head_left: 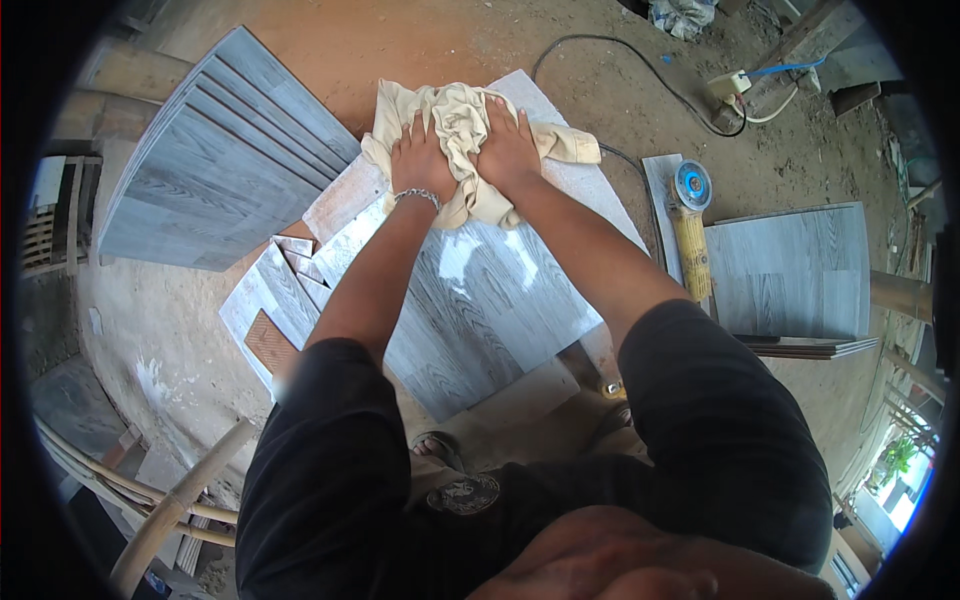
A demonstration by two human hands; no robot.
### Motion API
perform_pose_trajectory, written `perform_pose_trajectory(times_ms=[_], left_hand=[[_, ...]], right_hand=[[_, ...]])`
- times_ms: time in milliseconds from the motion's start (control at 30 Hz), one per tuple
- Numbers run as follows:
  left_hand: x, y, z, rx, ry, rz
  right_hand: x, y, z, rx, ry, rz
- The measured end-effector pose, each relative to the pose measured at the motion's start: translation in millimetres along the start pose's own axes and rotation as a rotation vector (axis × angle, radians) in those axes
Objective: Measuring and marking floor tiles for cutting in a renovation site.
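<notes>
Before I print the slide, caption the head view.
Left hand and right hand on a crumpled cream cloth atop a glossy grey tile, an angle grinder to the right.

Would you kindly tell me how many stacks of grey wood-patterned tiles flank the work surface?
2: the left stack, fanned out to the left of the cream cloth; and the right stack, just right of the angle grinder. More could be hidden from this view.

Cloth (461,125) — plain cream, perhaps beige

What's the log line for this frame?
left hand: palm-down on cloth | right hand: palm-down on cloth | cloth: crumpled over far end of tile | grinder: right of tile
</notes>
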State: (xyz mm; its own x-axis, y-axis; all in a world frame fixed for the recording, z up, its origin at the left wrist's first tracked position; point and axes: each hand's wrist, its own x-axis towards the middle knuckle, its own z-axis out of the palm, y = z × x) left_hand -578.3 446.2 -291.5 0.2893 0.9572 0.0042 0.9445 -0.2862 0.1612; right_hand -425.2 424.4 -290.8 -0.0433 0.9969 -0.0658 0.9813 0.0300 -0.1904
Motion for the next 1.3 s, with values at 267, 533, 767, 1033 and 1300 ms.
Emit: perform_pose_trajectory(times_ms=[267,533,767,1033,1300], left_hand=[[-48.1,15.8,-1.3,0.086,0.131,-0.007],[-207.3,61.0,-0.4,-0.033,0.033,0.135],[-229.9,113.7,-17.6,-0.391,-0.129,-0.068],[-230.7,37.4,-70.5,-0.119,-0.433,-0.123],[-307.3,-38.0,-83.0,0.055,-0.331,0.12]], right_hand=[[-48.0,-1.1,2.5,-0.186,-0.068,0.05],[-221.2,14.3,2.8,-0.044,-0.085,0.015],[-274.0,11.6,34.5,0.018,-0.011,0.319],[-281.3,-55.6,-4.1,0.909,0.125,0.335],[-318.8,-33.6,-8.9,0.198,-0.067,-0.394]])
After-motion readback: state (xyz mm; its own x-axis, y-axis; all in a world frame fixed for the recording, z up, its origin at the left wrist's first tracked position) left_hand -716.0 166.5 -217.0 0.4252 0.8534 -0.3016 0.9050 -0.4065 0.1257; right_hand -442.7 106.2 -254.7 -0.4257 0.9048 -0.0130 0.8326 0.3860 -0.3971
